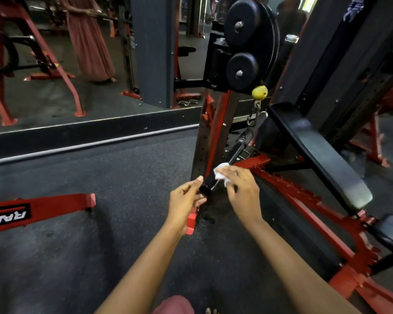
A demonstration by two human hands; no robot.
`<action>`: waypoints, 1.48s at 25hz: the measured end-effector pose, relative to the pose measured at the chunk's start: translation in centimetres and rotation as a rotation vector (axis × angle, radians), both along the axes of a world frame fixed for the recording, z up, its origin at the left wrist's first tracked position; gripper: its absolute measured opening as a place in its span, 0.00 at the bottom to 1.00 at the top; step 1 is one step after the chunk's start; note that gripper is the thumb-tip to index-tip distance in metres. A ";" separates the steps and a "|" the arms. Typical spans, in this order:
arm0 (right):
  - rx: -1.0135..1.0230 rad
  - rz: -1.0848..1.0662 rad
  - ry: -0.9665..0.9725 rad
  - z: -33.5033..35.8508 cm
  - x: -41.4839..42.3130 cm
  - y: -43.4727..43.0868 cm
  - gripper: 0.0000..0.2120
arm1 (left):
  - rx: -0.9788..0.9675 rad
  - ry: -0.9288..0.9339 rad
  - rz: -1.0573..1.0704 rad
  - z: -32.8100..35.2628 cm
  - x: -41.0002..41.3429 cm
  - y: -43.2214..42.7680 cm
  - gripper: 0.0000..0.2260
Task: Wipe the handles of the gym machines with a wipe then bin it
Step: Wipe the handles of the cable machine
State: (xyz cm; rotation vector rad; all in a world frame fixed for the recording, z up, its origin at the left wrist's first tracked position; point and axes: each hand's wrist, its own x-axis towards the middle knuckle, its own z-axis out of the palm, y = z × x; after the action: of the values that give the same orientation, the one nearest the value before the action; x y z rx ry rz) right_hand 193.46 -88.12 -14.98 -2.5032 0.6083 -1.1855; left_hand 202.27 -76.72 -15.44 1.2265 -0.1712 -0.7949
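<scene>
A black cable handle bar hangs by a chain from a yellow ball stopper and slants down toward me. My left hand grips the bar's black end cap at the bottom. My right hand presses a crumpled white wipe onto the bar just above that end. No bin is in view.
The red and black machine upright with black pulley wheels stands right behind the bar. A black padded incline bench on a red frame fills the right. A red floor foot lies left. A wall mirror reflects a person.
</scene>
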 end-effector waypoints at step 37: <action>0.425 0.239 -0.035 -0.1 2.0 -32.8 0.16 | 1.298 -1.466 0.120 -2.7 2.6 -26.3 0.25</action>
State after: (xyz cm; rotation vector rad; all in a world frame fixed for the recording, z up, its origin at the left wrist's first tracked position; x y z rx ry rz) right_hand 195.45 -120.90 -15.09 -2.1214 0.4762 -0.9013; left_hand 204.89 -103.01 -18.14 2.8436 -0.8282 0.4209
